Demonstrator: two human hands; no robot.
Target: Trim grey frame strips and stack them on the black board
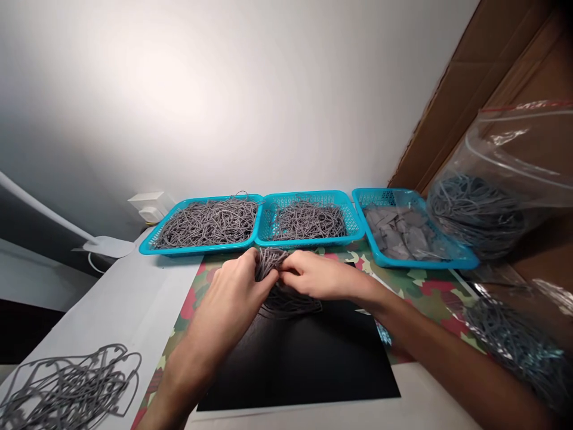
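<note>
A bundle of grey cords [290, 301] is gathered between my two hands above the black mat [304, 358]. Around its left side my left hand [242, 278] is closed, with the thumb pressed toward the middle. My right hand [308, 273] grips the same bundle from the right, fingertips pinched close to the left thumb. The upper strands rise between the hands, near the front rim of the middle basket. Loose ends of the bundle hang down toward the mat. What lies under the fingers is hidden.
Blue baskets of grey cords stand at the left [199, 248] and middle [308, 242]; the right basket [425, 264] holds flat grey pieces. Looped cords [76, 388] lie front left. Clear bags of cords [478, 209] stand right. A lamp base [110, 246] sits left.
</note>
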